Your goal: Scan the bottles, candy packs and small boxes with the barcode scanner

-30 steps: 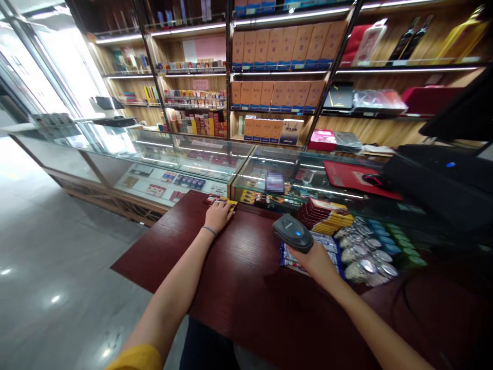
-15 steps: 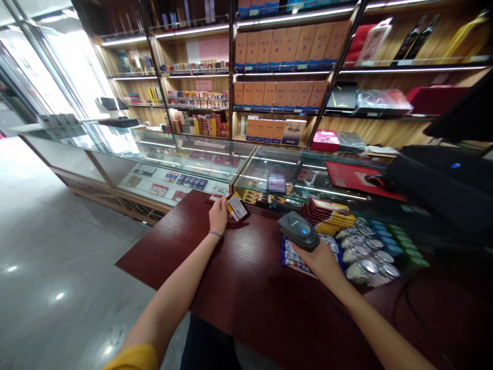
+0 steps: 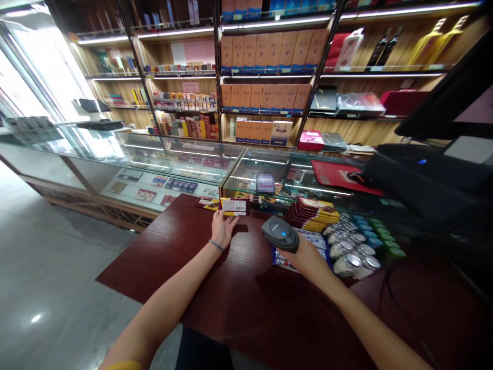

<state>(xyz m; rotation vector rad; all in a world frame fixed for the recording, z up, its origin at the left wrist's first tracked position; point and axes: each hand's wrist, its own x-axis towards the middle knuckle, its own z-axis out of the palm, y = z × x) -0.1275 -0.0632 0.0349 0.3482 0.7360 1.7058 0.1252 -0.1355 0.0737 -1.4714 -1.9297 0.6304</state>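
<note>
My left hand [image 3: 223,229] holds a flat dark-red and yellow packet [image 3: 234,206] at its lower left end, above the dark-red tabletop. The packet's printed side with a barcode faces me. A similar packet [image 3: 210,204] lies on the table just behind, to the left. My right hand [image 3: 307,253] is wrapped round the handle of a black barcode scanner [image 3: 280,233], whose blue light is lit. The scanner's head points left, apart from the packet. Beneath and beside it lie blue-and-white packets [image 3: 314,239], and behind them leans a stack of red-and-yellow packets [image 3: 314,213].
Clear jars with silvery lids [image 3: 352,259] stand on the right, beside blue tins [image 3: 365,231] and green ones [image 3: 387,238]. Beyond the tabletop [image 3: 162,252] runs a glass display counter [image 3: 185,154]. A dark monitor and register [image 3: 408,169] stand at the right; a cable [image 3: 393,293] lies nearby.
My left hand has turned the packet level, its printed side now facing me squarely, with the fingers beneath it. The view has swung slightly to the right. The scanner stays in my right hand.
</note>
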